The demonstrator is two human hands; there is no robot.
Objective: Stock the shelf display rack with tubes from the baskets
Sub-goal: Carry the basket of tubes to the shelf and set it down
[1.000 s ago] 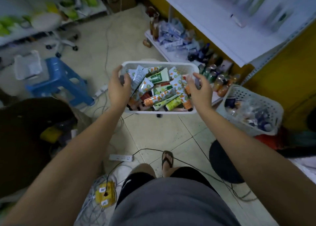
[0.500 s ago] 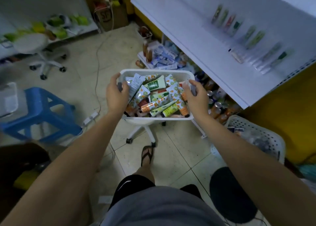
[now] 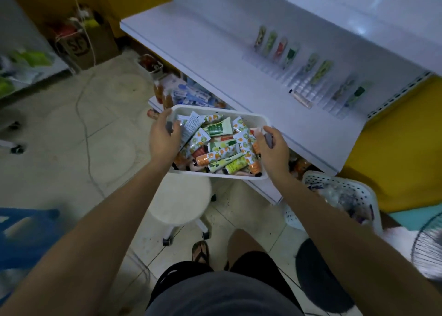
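Right now the left hand (image 3: 163,140) and right hand (image 3: 272,148) each grip an end rim of the white basket (image 3: 216,174) heaped with tubes (image 3: 215,146), above a stool (image 3: 181,203), beside the shelf (image 3: 215,52) whose blurred rack (image 3: 311,76) apparently holds a few.

Dim room — pale tiled floor (image 3: 59,148), yellow wall (image 3: 394,160), white round stool (image 3: 181,203), blue stool (image 3: 24,232) at left.

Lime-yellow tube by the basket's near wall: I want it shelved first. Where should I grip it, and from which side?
Probably from above, pinching across its mid-body: the lime-yellow tube lies flat atop the pile in the white basket, upper face exposed, cap end toward the near wall.
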